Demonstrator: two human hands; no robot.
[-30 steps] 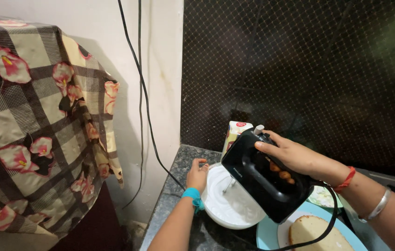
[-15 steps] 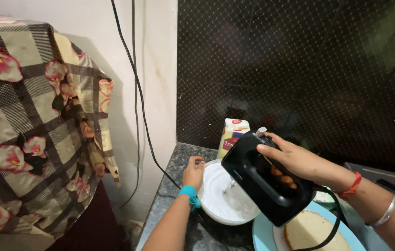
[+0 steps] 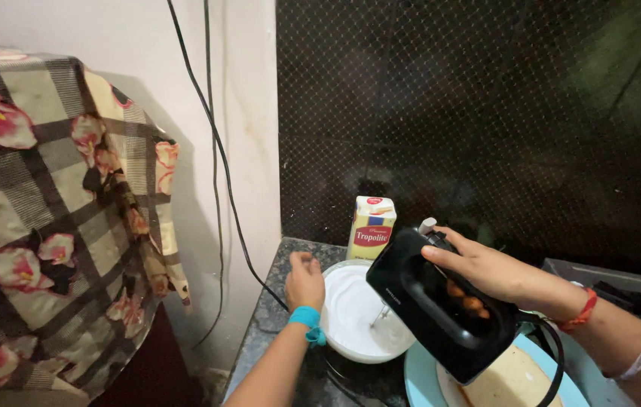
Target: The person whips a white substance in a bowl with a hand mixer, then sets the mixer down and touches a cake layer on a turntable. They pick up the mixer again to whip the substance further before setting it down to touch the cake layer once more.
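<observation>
hanging at the far left, a checked cloth with pink flowers (image 3: 49,218) drapes over something bulky that stands off the counter; what it covers cannot be seen. two dark cables (image 3: 215,151) run down the pale wall beside it, one curving toward the counter's left edge, probably feeding the mixer.

on the dark speckled counter (image 3: 275,316), near its back left corner, the left hand (image 3: 304,283) is curled against the left rim of a white bowl (image 3: 358,320), fingers bent around the edge, likely steadying it so it does not turn or slide. a teal band circles that wrist. the bowl is filled with smooth white cream. just behind it, toward the back edge, a yellow and white carton (image 3: 371,227) stands upright, close by the bowl.

the right hand (image 3: 486,273) is clenched around the handle of a black hand mixer (image 3: 437,305), tilted so its metal beaters (image 3: 380,315) dip into the cream; the thumb lies near the top, by a pale button. a red thread and a silver bangle sit on that arm. below the mixer, at the counter's front, a light blue plate (image 3: 422,373) carries a pale flat cake round (image 3: 509,380). at the far right edge another plate is only partly visible.
</observation>
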